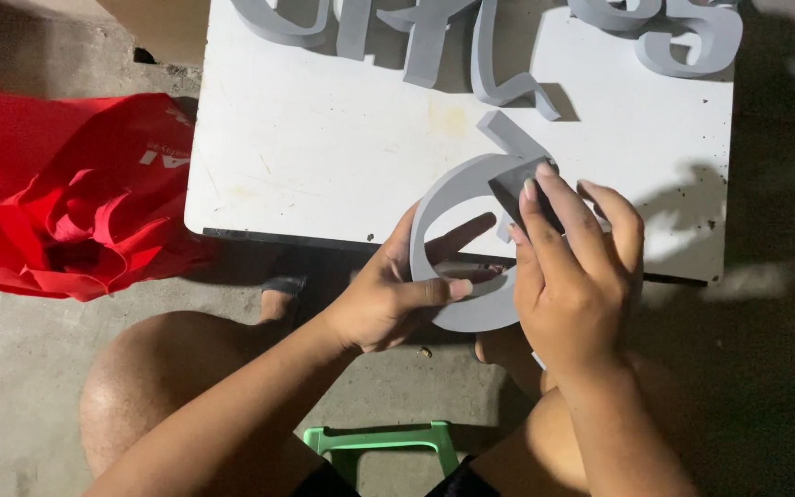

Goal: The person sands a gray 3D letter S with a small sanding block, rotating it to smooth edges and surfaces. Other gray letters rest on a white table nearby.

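Both forearms come up from 6 o'clock and converge at frame centre. Left hand (388, 299): wrist roughly straight, palm turned toward 3 o'clock, index finger stretched toward 2 o'clock, thumb lying flat toward 3 o'clock, other fingers curled under; fingers closed in a pinch grip. Right hand (568, 276): back of hand facing camera, wrist bent slightly, fingers together and pressed flat, tips toward 11 o'clock. Hands just beside each other, right at 3 o'clock of left. Bare knees below both arms.
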